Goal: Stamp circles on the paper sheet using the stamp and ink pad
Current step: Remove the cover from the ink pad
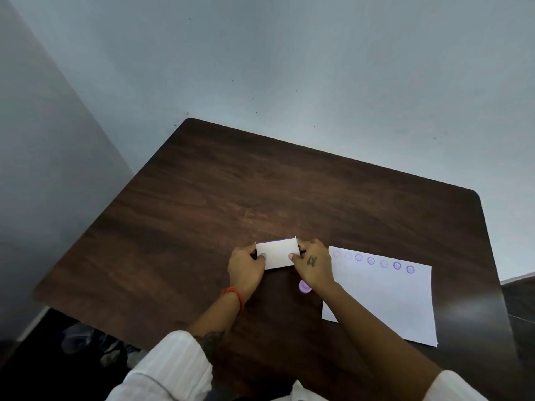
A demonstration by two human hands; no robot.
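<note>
A small white rectangular ink pad case (pixel 277 254) rests on the dark wooden table (pixel 231 192), lid down as far as I can tell. My left hand (pixel 246 267) grips its left end and my right hand (pixel 314 263) grips its right end. A round purple stamp (pixel 304 286) lies on the table just below the case, partly hidden under my right wrist. The white paper sheet (pixel 388 299) lies to the right, with a row of several purple circles (pixel 383 263) along its top edge, some faint.
The table stands in a corner against pale walls (pixel 260 68). Its left edge drops to a dark floor with some cloth items (pixel 86 340). Bare tabletop stretches behind the case.
</note>
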